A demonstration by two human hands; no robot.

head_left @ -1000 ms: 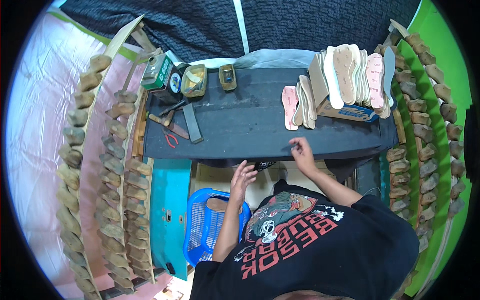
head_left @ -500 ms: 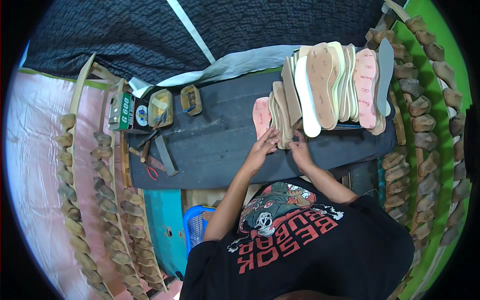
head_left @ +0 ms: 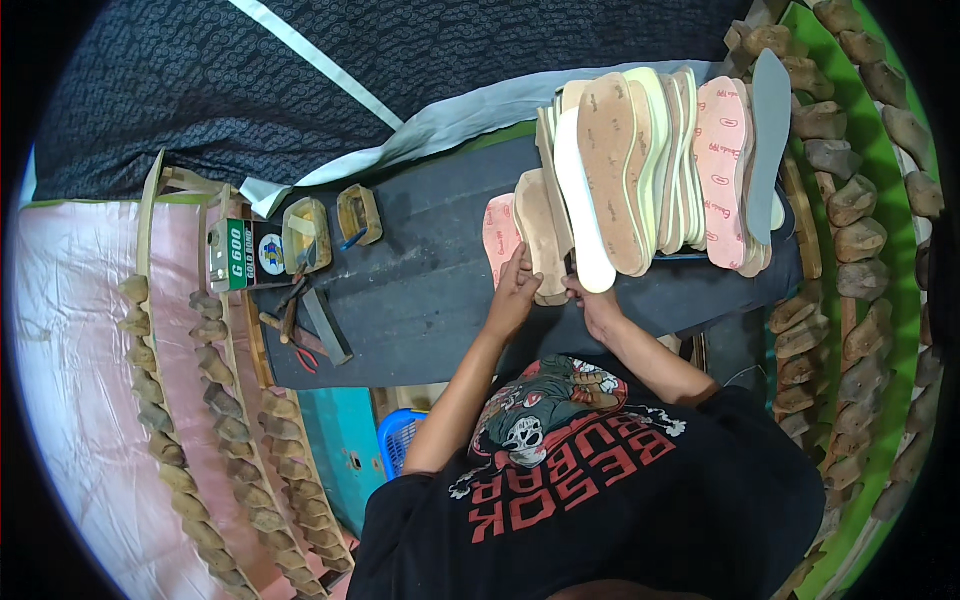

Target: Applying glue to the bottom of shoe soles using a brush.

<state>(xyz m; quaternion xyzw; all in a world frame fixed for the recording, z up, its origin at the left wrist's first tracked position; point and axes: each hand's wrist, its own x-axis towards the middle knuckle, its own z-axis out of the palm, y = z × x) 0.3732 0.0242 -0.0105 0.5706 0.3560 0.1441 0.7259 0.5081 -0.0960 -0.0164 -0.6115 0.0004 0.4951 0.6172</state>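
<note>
A small stack of tan shoe insoles (head_left: 541, 222) stands between my hands at the near edge of the table. My left hand (head_left: 514, 292) closes its fingers on the stack's left side, close to the heel end. At the right side of the same end, my right hand (head_left: 597, 303) pinches with thumb and fingertips. A pink insole (head_left: 501, 238) shows just beyond my left fingers, partly behind the tan ones. To the right, a long row of insoles (head_left: 615, 170) leans together, with a white one (head_left: 586, 215) nearest my right hand.
More pink insoles (head_left: 722, 165) and a grey one (head_left: 770, 140) end the row. On the dark-covered table (head_left: 420, 290) sit a metal can (head_left: 245, 255), two cut-open containers (head_left: 305, 230), a hammer (head_left: 290, 318), a dark flat bar (head_left: 328, 325) and red-handled pliers (head_left: 306, 360). Wooden shoe lasts (head_left: 855, 200) hang on both sides.
The tan insoles between my hands now sit squarer and face up more, with fewer edges fanned out. My hands stay at their near end. The whole view has shifted slightly.
</note>
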